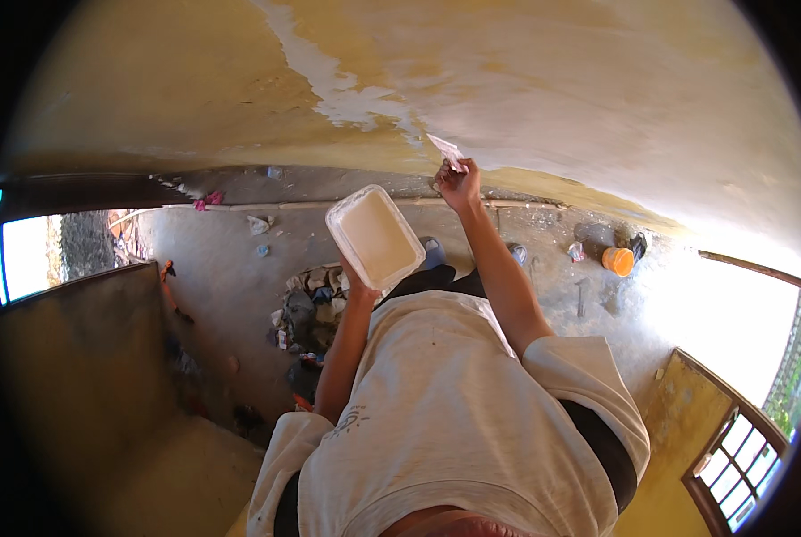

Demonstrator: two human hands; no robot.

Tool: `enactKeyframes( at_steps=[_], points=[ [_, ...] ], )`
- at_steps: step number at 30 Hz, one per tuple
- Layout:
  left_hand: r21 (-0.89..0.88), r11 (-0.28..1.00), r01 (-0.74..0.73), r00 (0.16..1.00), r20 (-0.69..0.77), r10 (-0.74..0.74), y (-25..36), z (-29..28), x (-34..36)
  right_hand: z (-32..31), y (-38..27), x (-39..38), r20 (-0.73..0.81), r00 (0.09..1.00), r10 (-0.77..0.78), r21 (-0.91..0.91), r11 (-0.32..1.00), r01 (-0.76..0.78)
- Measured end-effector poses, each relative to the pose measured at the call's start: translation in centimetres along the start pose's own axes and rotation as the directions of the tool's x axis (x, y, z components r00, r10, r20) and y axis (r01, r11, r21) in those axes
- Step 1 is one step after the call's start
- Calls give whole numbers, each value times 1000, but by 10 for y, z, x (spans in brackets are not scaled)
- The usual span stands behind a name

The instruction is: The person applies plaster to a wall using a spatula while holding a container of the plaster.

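Observation:
My left hand (357,279) grips a white rectangular tub (401,207) by its near left side, out in front of my body. Smooth off-white paste (375,234) coats its inside, and dried residue crusts its rim. In my raised right hand (459,185) is a flat putty scraper (445,148), its pale blade smeared white. The blade is close to the wall (526,89); I cannot tell whether it touches. Yellowish old paint shows there beside a whitish irregular patch (338,89) and a broad pale coated area.
Rubble and scraps (309,309) lie in a heap on the floor to my left. An orange bucket (618,261) is at the right, near a bright doorway (723,304). Pink cloth (208,201) and plastic litter (258,225) lie along the wall's foot. A paned window (739,465) is at lower right.

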State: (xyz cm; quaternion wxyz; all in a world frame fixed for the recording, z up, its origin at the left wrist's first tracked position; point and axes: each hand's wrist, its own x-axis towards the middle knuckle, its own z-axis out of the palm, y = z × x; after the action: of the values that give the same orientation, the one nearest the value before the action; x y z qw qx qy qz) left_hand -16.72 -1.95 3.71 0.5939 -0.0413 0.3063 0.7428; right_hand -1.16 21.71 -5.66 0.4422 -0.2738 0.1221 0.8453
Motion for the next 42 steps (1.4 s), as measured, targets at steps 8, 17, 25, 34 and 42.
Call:
enactKeyframes(
  at_steps=[8,17,25,34,42],
  points=[
    [10,1000,-26,999,-28,26,10,-3,-11,43,-20,0,265,954,-137,219,973,79],
    [-12,1000,29,999,-17,-29,-11,-10,7,21,-110,-109,397,802,-446,417,866,275],
    [-7,1000,10,1000,-24,-11,-10,-9,7,-15,-34,-50,-39,999,-12,0,1000,12],
    [59,996,-59,992,-111,66,9,-20,-31,-6,-5,22,1,1000,4,9,1000,-4],
    [87,996,-7,997,-81,14,-20,0,-24,18,-74,-34,185,976,-117,139,986,91]
  ],
)
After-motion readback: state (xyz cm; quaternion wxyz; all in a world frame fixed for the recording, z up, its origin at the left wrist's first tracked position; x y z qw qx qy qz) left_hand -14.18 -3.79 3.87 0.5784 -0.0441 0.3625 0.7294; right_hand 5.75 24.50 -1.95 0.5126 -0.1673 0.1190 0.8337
